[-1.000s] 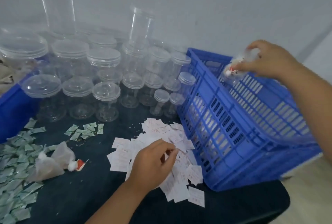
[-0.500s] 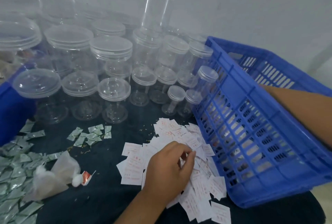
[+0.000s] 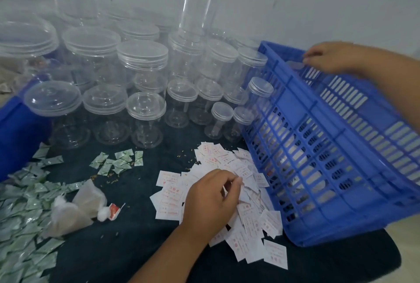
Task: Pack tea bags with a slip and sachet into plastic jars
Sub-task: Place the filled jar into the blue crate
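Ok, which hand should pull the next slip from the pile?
Left. The left hand is on the slip pile, fingers curled into it; the right hand is off at the far rim of the blue crate, away from the slips.

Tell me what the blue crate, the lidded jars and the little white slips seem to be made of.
The crate: moulded plastic, slightly glossy; even blue colour, slotted ribbed walls. The jars: clear plastic, glossy; see-through, with bright highlights. The slips: likely thin matt paper; flat, overlapping, red print.
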Motion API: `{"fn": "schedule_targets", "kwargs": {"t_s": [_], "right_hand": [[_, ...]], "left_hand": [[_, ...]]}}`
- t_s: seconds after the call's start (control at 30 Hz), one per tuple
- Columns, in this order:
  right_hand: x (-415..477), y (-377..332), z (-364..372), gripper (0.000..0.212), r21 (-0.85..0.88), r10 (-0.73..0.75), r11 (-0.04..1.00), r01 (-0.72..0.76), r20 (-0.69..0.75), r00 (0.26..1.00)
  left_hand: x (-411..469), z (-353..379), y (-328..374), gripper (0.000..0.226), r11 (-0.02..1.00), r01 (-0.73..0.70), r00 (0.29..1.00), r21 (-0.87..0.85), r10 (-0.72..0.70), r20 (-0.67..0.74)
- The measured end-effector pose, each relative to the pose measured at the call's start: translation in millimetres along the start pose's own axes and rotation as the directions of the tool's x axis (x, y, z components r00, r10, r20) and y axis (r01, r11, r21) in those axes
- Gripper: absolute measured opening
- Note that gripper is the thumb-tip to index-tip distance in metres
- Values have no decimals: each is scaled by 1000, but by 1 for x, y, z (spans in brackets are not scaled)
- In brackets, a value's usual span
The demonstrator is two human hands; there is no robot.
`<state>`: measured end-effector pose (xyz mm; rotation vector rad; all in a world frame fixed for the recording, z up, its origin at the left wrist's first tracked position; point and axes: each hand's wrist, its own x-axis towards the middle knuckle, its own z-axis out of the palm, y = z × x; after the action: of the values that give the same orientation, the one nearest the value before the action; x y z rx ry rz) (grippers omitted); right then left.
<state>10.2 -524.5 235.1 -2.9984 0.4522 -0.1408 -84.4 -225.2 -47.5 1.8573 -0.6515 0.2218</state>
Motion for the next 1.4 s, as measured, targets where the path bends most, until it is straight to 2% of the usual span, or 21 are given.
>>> {"fn": "schedule_targets", "kwargs": {"t_s": [0.07, 0.1, 0.2, 0.27, 0.37, 0.43, 0.5, 0.57, 0.67, 0.77, 0.9, 0.97, 1.1, 1.13, 1.27, 1.33, 1.4], "right_hand": [[-35, -16, -31, 32, -18, -27, 1000, 24, -223, 974], [-60, -21, -41, 27, 28, -48, 998, 59, -294, 954], [-142, -46, -36, 32, 217, -139, 948, 232, -373, 917], [-192, -72, -16, 33, 337, -231, 884, 325, -289, 929], [-231, -110, 39, 35, 343, -365, 873, 346, -9, 931], [-228, -130, 86, 38, 371, -374, 879, 300, 147, 916], [-207, -146, 132, 45, 379, -339, 890, 252, 183, 923], [-180, -158, 167, 61, 328, -280, 918, 223, 135, 951], [-137, -169, 195, 72, 267, -196, 947, 177, 48, 979], [-98, -174, 207, 80, 149, -120, 981, 121, -14, 993], [-62, -168, 217, 97, -16, -17, 1000, 17, -1, 1000], [-53, -164, 222, 90, -74, 24, 997, -22, 26, 999], [-55, -156, 233, 42, -168, -133, 981, 93, -248, 960], [-57, -155, 235, 38, -149, -149, 983, 111, -276, 950], [-65, -160, 233, 35, 111, -199, 967, 231, -241, 950], [-75, -165, 224, 41, 164, -236, 939, 302, -330, 914], [-94, -176, 212, 57, 283, -219, 886, 368, -444, 869]], "left_hand": [[-2, 0, 1, 36, 1000, -10, 1000, -17, 10, -15], [-3, 0, 1, 40, 999, -17, 1000, -29, 16, -20], [-5, -5, 6, 43, 997, -38, 998, -73, 35, -48], [-7, -14, 13, 45, 997, -57, 996, -61, 52, -75], [-8, -35, 23, 47, 998, -64, 995, 13, 65, -77], [-8, -55, 23, 45, 997, -27, 1000, 74, 27, 1], [-12, -79, 13, 40, 977, 10, 994, 214, -33, 103], [-25, -104, -6, 39, 929, 21, 990, 369, -70, 121], [-47, -134, -36, 42, 864, 81, 996, 497, -82, -20], [-50, -141, -52, 50, 872, 175, 979, 457, -104, -178], [-46, -141, -49, 54, 885, 165, 975, 435, -80, -208], [-47, -141, -49, 55, 898, 164, 972, 408, -77, -222], [-47, -142, -54, 55, 918, 162, 967, 362, -75, -244], [-47, -142, -55, 55, 920, 160, 967, 357, -73, -245], [-48, -143, -54, 55, 922, 142, 970, 361, -58, -235], [-49, -142, -54, 52, 925, 150, 969, 348, -67, -240], [-49, -143, -51, 44, 936, 156, 966, 315, -77, -248]]}}
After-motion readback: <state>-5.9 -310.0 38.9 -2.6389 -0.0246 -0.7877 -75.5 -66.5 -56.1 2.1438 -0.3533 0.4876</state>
